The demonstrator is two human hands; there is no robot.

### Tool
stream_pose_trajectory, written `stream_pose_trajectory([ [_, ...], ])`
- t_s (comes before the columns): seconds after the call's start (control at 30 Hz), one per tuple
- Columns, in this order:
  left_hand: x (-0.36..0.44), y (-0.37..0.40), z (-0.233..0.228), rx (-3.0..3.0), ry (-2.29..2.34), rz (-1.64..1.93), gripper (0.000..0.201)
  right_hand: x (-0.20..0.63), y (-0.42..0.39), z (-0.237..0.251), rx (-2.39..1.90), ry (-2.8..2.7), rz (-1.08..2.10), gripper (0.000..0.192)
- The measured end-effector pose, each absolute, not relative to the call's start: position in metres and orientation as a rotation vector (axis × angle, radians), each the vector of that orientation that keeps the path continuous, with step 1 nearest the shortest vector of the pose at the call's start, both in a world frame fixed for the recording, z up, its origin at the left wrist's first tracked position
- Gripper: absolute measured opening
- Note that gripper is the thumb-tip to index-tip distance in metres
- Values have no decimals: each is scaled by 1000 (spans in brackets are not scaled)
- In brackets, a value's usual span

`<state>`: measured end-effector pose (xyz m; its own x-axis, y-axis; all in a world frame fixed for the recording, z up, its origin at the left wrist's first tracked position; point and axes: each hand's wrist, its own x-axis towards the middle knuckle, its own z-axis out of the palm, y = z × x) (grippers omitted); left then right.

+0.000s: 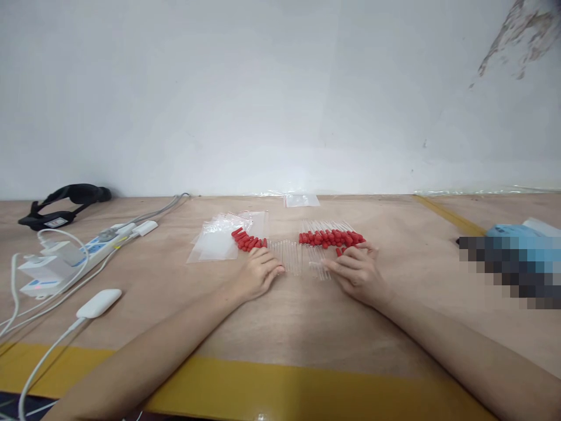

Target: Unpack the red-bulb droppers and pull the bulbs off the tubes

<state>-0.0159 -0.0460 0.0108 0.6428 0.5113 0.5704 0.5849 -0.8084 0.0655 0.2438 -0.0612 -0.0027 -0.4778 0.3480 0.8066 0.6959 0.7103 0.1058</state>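
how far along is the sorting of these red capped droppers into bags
Early on. No filled bag shows: the clear bags lie flat. In hand: the left hand and right hand rest on the droppers. Left: both red-capped piles, small and large, lie loose.

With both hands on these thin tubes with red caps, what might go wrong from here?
The clear tubes lie loose in a row, so the left hand or right hand might push them and make them roll apart. They look thin, so pressing down may crack one. The small red-capped group touches the clear plastic bags, which could slide and drag it along.
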Motion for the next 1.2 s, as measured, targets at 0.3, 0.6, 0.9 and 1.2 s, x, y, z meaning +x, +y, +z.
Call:
stream_pose_trajectory([
  [0.3, -63, -1, 47, -2220, -1572, -1407, 25, 231, -58, 2, -1120, -2049, -328, 25],
  [0.6, -103, 53, 41, -2398, -2005, -1148, 25, 187, -36, 9, -1272, -2095, -422, 21],
  [0.9, -81, 43, 46, -2279, -1822, -1091, 20, 166, -43, 7, -1417, -2201, -386, 29],
  [1.2, 14, 34, 47, -2516, -1854, -595, 22, 186, -51, 12, -1287, -2175, -344, 38],
])
